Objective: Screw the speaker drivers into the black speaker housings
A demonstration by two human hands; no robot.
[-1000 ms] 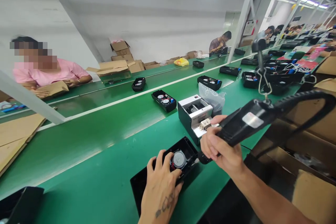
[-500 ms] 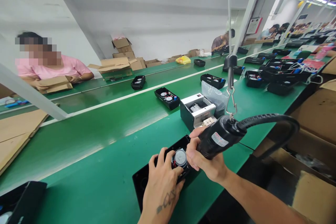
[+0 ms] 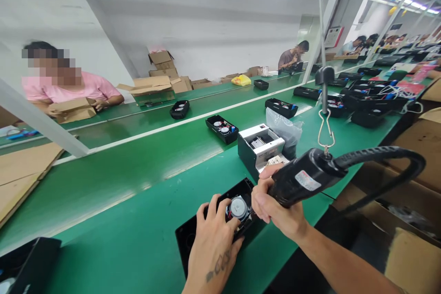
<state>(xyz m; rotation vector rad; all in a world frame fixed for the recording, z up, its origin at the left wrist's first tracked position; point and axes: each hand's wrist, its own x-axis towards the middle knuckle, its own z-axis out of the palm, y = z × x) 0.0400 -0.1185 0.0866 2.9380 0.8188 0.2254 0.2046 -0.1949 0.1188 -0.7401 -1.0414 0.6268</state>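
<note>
Hands work just beside each other: the left hand (image 3: 214, 244) clamps a black plastic housing (image 3: 188, 239) flat on the green table (image 3: 120, 225) so it cannot shift, while the right hand (image 3: 277, 204) grips an electric screwdriver (image 3: 303, 181), its weight taken by a wire hook (image 3: 325, 132) overhead.

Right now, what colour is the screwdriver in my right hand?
Black electric screwdriver, with a white label; head view.

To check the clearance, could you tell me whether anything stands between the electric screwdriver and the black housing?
Nothing visible does: the electric screwdriver, held in the right hand, leans over the black housing that the left hand grips, though the right hand hides the screwdriver's tip.
</note>
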